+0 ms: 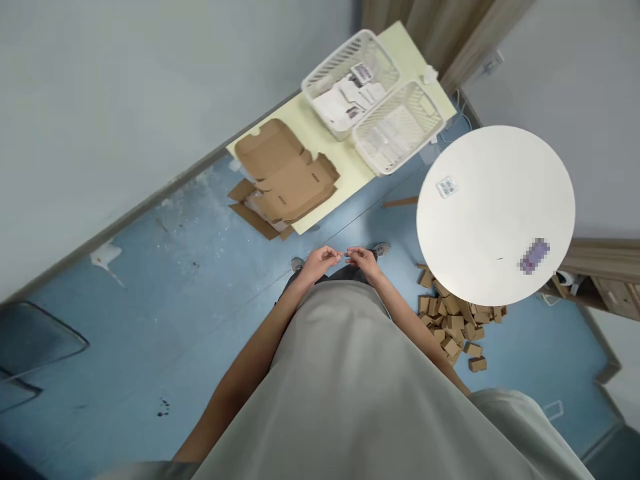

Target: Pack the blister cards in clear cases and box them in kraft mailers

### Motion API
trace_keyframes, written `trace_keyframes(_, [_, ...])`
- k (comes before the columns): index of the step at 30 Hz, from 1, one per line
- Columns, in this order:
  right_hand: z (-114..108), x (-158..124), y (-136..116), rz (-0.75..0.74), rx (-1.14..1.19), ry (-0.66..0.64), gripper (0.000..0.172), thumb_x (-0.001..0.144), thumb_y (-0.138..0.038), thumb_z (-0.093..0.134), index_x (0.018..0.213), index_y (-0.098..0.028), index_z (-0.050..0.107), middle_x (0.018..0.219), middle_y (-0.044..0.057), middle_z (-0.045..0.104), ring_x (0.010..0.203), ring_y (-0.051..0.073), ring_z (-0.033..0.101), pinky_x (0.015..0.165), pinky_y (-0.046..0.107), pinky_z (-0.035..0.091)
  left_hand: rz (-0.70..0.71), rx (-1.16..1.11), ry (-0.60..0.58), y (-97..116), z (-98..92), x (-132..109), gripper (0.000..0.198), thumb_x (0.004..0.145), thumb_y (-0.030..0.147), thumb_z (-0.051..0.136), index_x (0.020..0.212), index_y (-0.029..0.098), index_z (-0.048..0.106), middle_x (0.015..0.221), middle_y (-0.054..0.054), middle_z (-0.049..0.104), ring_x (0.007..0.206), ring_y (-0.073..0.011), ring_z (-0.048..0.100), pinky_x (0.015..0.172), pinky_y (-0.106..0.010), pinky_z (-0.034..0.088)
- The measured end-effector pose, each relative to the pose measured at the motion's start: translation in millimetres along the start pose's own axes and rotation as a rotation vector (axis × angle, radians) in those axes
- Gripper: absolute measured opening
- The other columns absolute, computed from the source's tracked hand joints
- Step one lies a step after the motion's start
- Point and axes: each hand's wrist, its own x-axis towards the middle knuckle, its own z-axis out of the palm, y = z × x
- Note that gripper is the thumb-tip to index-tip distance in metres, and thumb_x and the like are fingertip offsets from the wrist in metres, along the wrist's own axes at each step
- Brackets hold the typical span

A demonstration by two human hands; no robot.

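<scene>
My left hand [323, 262] is in front of my waist, fingers loosely bent and pointing towards the other hand. Facing it, my right hand [364, 260] has its fingers loosely curled too, with a narrow gap between the two sets of fingertips. I see nothing held in either hand. Ahead, on a pale yellow table [350, 157], lies an unfolded brown cardboard box [295, 183], apart from my hands. Two white plastic baskets stand farther along it: one basket [313, 83] holds white packets, and the nearer basket [363, 150] holds clear or white packages.
To the right stands a round white table [490, 200] with a small white packet [447, 187] and a blurred purple item [534, 256]. Several small brown boxes [453, 327] are heaped on the floor beside it. An open carton [255, 217] sits below the yellow table's end.
</scene>
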Motion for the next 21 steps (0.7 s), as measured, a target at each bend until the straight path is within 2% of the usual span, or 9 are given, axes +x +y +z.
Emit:
trace_keyframes(3, [71, -9, 27, 0.037, -0.104, -0.062, 0.035, 0.079, -0.042, 0.092, 0.101, -0.02, 0.077, 0.095, 0.003, 0.081, 0.079, 0.016, 0.076, 0.082, 0.029, 0.059, -0.011, -0.079, 0.077, -30, -72.0, -33, 0.034, 0.074, 0.042, 0.089, 0.079, 0.024, 0.062, 0.109, -0.011, 0.083, 0.112, -0.029, 0.076, 0.106, -0.047, 0.057])
trace_keyframes(6, [132, -17, 49, 0.078, -0.207, -0.127, 0.035, 0.077, -0.042, 0.093, 0.1, -0.02, 0.077, 0.093, 0.002, 0.079, 0.079, 0.016, 0.076, 0.078, 0.028, 0.059, 0.002, -0.165, 0.235, -57, -141.3, -65, 0.043, 0.074, 0.046, 0.09, 0.074, 0.024, 0.053, 0.108, -0.009, 0.082, 0.112, -0.0278, 0.075, 0.104, -0.045, 0.057])
trace_keyframes(9, [181, -22, 62, 0.098, -0.302, -0.157, 0.031, 0.079, -0.04, 0.092, 0.097, -0.02, 0.077, 0.09, 0.0, 0.078, 0.076, 0.015, 0.075, 0.077, 0.028, 0.058, -0.009, -0.223, 0.365, -81, -192.9, -95, 0.052, 0.077, 0.052, 0.089, 0.072, 0.025, 0.044, 0.107, -0.008, 0.081, 0.109, -0.026, 0.074, 0.1, -0.041, 0.058])
trace_keyframes(11, [207, -22, 65, 0.086, -0.347, -0.173, 0.028, 0.08, -0.038, 0.091, 0.096, -0.021, 0.076, 0.09, 0.0, 0.078, 0.076, 0.015, 0.075, 0.079, 0.028, 0.059, -0.033, -0.254, 0.394, -93, -214.1, -109, 0.056, 0.077, 0.055, 0.089, 0.071, 0.025, 0.041, 0.104, -0.008, 0.08, 0.107, -0.0255, 0.074, 0.099, -0.041, 0.058])
trace_keyframes(14, [237, -14, 62, 0.048, -0.382, -0.216, 0.026, 0.083, -0.039, 0.089, 0.099, -0.022, 0.077, 0.094, 0.001, 0.08, 0.08, 0.016, 0.077, 0.082, 0.03, 0.06, -0.045, -0.293, 0.377, -105, -229.7, -118, 0.063, 0.075, 0.06, 0.091, 0.068, 0.026, 0.037, 0.097, -0.006, 0.079, 0.102, -0.0249, 0.074, 0.098, -0.041, 0.059])
trace_keyframes(17, [263, 7, 53, 0.022, -0.426, -0.225, 0.025, 0.084, -0.038, 0.088, 0.099, -0.022, 0.077, 0.095, 0.002, 0.08, 0.079, 0.016, 0.076, 0.084, 0.032, 0.061, -0.03, -0.302, 0.364, -106, -236.7, -112, 0.07, 0.075, 0.065, 0.09, 0.066, 0.026, 0.033, 0.091, -0.005, 0.077, 0.096, -0.024, 0.074, 0.096, -0.041, 0.06])
trace_keyframes(21, [296, 49, 39, -0.006, -0.48, -0.211, 0.022, 0.088, -0.036, 0.085, 0.101, -0.021, 0.076, 0.098, 0.003, 0.081, 0.081, 0.016, 0.076, 0.088, 0.033, 0.063, -0.015, -0.315, 0.372, -98, -250.9, -90, 0.074, 0.077, 0.071, 0.088, 0.063, 0.027, 0.03, 0.09, -0.007, 0.077, 0.098, -0.0263, 0.076, 0.094, -0.04, 0.062])
